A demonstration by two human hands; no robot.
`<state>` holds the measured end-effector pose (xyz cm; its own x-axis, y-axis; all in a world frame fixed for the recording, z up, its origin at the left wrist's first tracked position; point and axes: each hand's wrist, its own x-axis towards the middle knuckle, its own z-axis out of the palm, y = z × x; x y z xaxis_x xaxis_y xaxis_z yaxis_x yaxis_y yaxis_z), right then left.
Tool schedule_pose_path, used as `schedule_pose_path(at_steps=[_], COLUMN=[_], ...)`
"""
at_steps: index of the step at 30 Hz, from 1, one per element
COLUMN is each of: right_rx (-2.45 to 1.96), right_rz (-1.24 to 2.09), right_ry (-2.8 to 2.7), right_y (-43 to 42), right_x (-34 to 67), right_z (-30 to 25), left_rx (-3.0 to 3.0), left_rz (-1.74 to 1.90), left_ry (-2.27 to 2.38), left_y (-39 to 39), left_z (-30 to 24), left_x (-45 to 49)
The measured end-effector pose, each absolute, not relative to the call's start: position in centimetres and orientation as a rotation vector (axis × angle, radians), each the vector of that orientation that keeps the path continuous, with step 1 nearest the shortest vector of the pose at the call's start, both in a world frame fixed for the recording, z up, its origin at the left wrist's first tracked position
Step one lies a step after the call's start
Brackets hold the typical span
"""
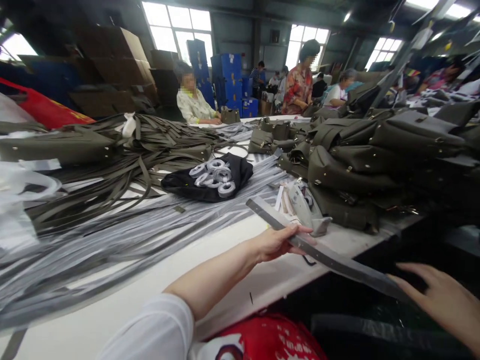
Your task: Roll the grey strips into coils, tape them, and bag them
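Note:
My left hand (275, 243) is closed round a long, flat grey-brown strap (337, 261), thumb above it and fingers around it. Small holes show along the strap, and its far end sticks out past my left hand toward the table's middle. Its near part runs down to the right, beyond the table edge, to my right hand (438, 295). The fingers of that hand are apart, with one digit against the strap; the strap's near end is hidden there. Just beyond my left hand stands a pale, bulky object (302, 205) of unclear kind.
Many plastic-covered straps (123, 240) spread over the white table (225, 250), with loose dark straps (161, 132) piled behind. Grey-white rolls (215, 175) lie on black cloth (180, 184). Olive bags (345, 170) are heaped right. A red bag (270, 340) sits below. Several people work beyond.

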<state>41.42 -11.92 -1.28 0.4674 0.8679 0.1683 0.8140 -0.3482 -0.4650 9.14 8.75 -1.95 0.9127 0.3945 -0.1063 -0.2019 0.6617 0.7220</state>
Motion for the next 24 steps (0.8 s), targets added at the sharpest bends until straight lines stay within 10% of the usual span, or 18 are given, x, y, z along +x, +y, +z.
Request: schedule_pose_path(at_steps=[8, 24], right_rx=[-1.548, -1.669], right_rz=[1.488, 1.519], right_ry=[-1.191, -1.207], right_y=[-5.9, -7.5], right_x=[21.9, 21.8], right_z=[-3.5, -5.3], left_rx=[1.233, 0.836], left_rz=[0.244, 0.402], left_ry=[0.396, 0.559], left_y=[6.0, 7.8], left_z=[-3.1, -4.9], left_x=[8.0, 5.5])
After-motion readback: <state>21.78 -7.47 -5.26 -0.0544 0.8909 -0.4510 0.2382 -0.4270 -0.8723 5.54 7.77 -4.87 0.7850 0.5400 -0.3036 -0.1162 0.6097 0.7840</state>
